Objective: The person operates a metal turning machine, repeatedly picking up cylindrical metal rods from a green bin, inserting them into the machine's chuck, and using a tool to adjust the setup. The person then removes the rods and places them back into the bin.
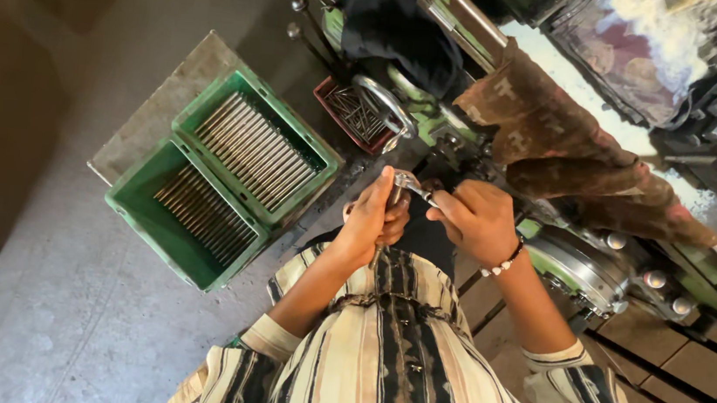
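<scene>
My left hand (373, 219) is wrapped around a dark metal rod that stands roughly upright in front of my striped shirt. My right hand (477, 217), with a bead bracelet on the wrist, pinches a small shiny metal tool (409, 183) that sits on the top end of the rod. Both hands are close together, just in front of a green machine (580, 267).
Two green crates (224, 182) with several metal rods lying in rows stand on a low platform to the left. A red tray (351, 111) of thin rods sits behind a round metal handwheel (383, 103). A dark cloth and a brown patterned cloth hang over the machine.
</scene>
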